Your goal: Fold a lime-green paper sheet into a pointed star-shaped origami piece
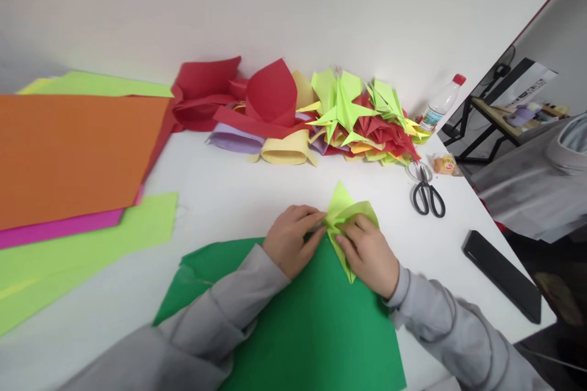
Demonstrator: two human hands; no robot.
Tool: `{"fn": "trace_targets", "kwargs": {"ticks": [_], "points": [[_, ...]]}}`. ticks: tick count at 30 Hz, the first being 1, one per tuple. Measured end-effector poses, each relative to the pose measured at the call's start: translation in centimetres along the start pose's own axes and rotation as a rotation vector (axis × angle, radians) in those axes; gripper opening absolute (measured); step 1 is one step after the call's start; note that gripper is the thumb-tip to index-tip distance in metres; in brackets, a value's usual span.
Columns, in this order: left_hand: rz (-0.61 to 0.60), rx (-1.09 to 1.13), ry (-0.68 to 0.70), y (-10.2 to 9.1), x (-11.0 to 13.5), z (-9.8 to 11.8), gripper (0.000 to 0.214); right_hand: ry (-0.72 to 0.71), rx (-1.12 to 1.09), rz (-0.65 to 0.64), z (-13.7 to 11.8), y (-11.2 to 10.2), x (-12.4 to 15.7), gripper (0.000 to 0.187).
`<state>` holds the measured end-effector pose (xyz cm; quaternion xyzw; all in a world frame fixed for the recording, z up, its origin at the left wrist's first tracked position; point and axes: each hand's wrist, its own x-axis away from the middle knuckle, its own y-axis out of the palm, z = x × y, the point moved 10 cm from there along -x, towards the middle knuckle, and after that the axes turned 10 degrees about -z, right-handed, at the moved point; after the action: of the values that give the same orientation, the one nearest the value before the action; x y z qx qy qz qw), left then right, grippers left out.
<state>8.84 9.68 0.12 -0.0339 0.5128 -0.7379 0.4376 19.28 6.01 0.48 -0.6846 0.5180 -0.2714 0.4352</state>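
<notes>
A yellow-green folded paper star (pixel 340 198) is pinched between both hands, just above the top of a large green paper sheet (pixel 316 324). My left hand (pixel 293 239) closes thumb and fingers on the star's left side. On its right side my right hand (pixel 369 253) grips a raised flap, fingers curled over the paper. One point sticks up away from me and another hangs down over the green sheet. The fingers cover part of the star's centre. Both forearms, in grey sleeves, rest across or beside the green sheet.
Along the wall lie finished-looking paper stars (pixel 343 109) and rolled red paper shapes (pixel 271 98). Orange sheets (pixel 77 159) are stacked at left. To the right are black-handled scissors (pixel 428 195), a bottle (pixel 441 104), a wrapped snack (pixel 444 164) and a black phone-like object (pixel 502 275).
</notes>
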Motion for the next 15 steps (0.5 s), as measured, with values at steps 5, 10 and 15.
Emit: {"fn": "trace_targets", "kwargs": {"ticks": [5, 10, 15], "points": [[-0.047, 0.085, -0.033, 0.8, -0.7, -0.5, 0.025, 0.085, -0.023, 0.052, 0.5, -0.3, -0.2, 0.024], [-0.016, 0.097, -0.017, 1.1, -0.4, -0.6, 0.03, 0.107, -0.056, 0.012, 0.2, 0.1, -0.4, 0.019], [-0.048, 0.081, -0.017, 1.7, -0.4, -1.1, 0.033, 0.159, -0.037, 0.005, 0.4, 0.3, -0.5, 0.016]]}}
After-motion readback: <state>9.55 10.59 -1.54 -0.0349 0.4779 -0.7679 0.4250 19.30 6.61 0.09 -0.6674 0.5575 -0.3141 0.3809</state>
